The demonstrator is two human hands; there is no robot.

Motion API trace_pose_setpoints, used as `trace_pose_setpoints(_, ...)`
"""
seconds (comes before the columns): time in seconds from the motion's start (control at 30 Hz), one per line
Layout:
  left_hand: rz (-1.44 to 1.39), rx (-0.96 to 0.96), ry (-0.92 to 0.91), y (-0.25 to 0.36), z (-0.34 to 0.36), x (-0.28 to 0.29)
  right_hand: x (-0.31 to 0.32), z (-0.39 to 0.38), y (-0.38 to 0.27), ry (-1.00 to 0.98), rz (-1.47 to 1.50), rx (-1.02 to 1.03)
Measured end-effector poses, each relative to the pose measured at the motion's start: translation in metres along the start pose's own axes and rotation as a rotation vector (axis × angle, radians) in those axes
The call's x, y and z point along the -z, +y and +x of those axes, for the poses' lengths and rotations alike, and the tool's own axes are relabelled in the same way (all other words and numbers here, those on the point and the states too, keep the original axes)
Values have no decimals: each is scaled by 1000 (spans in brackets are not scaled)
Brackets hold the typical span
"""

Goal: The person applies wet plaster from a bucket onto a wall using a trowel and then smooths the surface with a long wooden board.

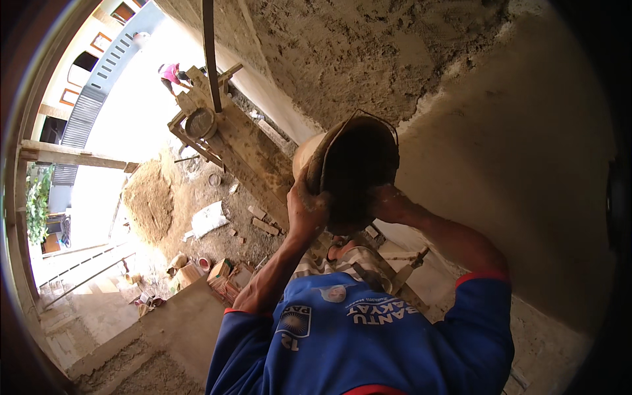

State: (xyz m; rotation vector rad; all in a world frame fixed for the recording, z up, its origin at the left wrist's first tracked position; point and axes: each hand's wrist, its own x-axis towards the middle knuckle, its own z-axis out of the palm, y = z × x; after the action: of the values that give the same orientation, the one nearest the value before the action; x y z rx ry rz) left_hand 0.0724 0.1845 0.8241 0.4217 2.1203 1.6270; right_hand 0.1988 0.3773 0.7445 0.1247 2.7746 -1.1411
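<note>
Both elbows bent, forearms converging ahead of chest. Left hand (309,204) grasps the tilted mortar bucket (359,155) at its rim, beside the wall (500,151). Right hand (390,203) at rim's right; fingers in shadow, can't tell grip.

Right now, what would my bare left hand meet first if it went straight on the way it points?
Your left hand would first meet the tan, round-mouthed bucket it holds. Beyond that, perhaps the rough brownish wall, though depth is unclear.
</note>
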Motion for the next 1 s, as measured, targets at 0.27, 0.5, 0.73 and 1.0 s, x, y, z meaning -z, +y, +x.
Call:
trace_pose_setpoints(0.27,-332,44,-11,17,-5,15,56,-14,-45,163,-178,-68)
trace_pose_setpoints(0.5,-500,60,95,-4,-9,19,125,-30,-99,130,-363,-39)
trace_pose_setpoints(0.73,-425,169,263,-65,-18,46,194,-36,-195,-243,-72,-75)
trace_pose_setpoints(1.0,-510,209,230,-76,-24,43,255,-35,-101,315,-645,-409)
